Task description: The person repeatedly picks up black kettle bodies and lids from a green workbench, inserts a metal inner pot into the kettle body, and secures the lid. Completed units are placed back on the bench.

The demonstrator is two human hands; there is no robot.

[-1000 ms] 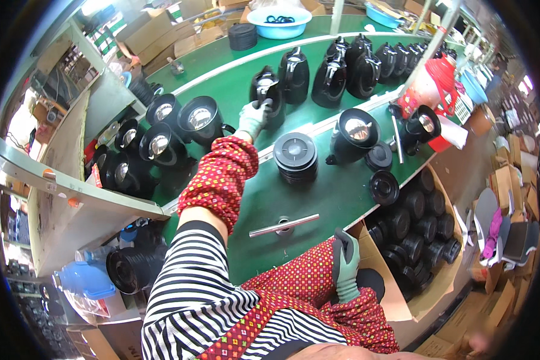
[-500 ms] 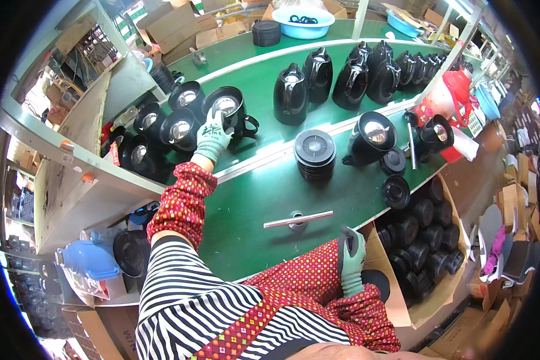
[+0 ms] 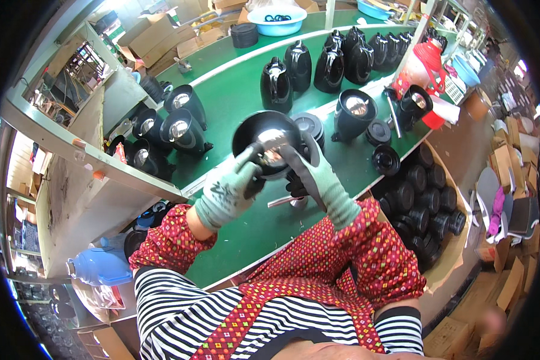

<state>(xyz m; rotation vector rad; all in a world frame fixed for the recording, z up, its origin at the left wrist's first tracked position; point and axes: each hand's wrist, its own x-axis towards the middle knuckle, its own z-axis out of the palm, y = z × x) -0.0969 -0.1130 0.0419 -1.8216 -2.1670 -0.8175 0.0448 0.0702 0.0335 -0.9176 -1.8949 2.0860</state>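
Note:
Above the green bench (image 3: 222,252), a black thermos jug (image 3: 246,129) is tilted so that its mouth and silver inner liner face me. Both gloved hands are closed on it: my left hand (image 3: 226,195) at the lower left of its rim, my right hand (image 3: 324,177) at the lower right with fingers over the edge. Just behind it is a stack of round black lids (image 3: 310,125), partly covered. A metal T-shaped bar (image 3: 298,201) stands below the jug, partly hidden by my right hand. Another open jug (image 3: 345,120) stands to the right, beside loose black lids (image 3: 386,161).
Several open jugs (image 3: 189,141) stand at the left. Lidded black jugs (image 3: 276,87) line the far side. A carton (image 3: 452,255) full of black lids sits at the right, near a red flowered thermos (image 3: 420,71). A light blue basin (image 3: 276,27) holds black rings.
My left hand has brought the jug from the left group to the middle, in front of me. My right hand has risen from my lap and taken hold of it too.

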